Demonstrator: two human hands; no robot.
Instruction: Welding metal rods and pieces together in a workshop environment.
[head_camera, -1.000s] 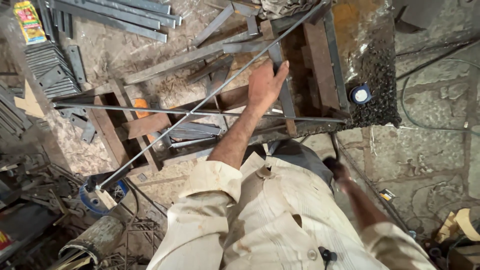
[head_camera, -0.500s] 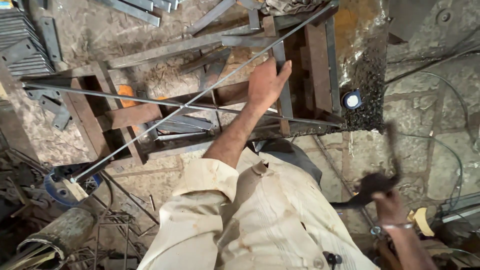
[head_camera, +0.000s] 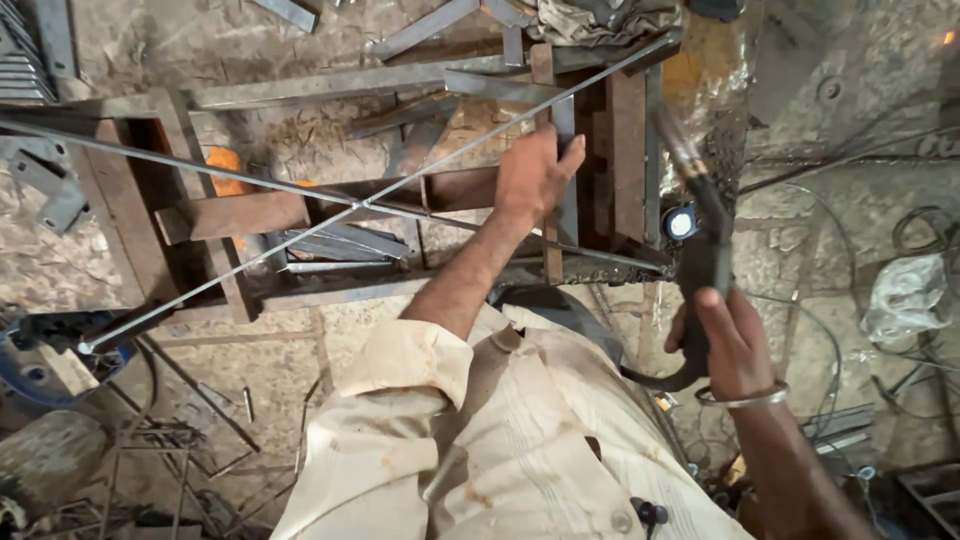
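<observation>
— Cream shirt sleeve (head_camera: 400, 400) nearest cam. R hand?
— Right hand (head_camera: 725, 345) wrapped tight round a dark welding holder (head_camera: 700, 250), tip tilted up twd the frame.
— L?
— Left hand (head_camera: 535, 175) closed on an upright steel bar (head_camera: 553, 160) of the rusty metal frame (head_camera: 300, 210), w/ a thin rod (head_camera: 350, 215) crossing diagonally just left of it. Scrap strips (head_camera: 430, 25) lie beyond.

Left hand (head_camera: 533, 172) gripping an upright steel bar (head_camera: 566, 190), right hand (head_camera: 728, 342) around a dark welding torch (head_camera: 700, 225).
</observation>
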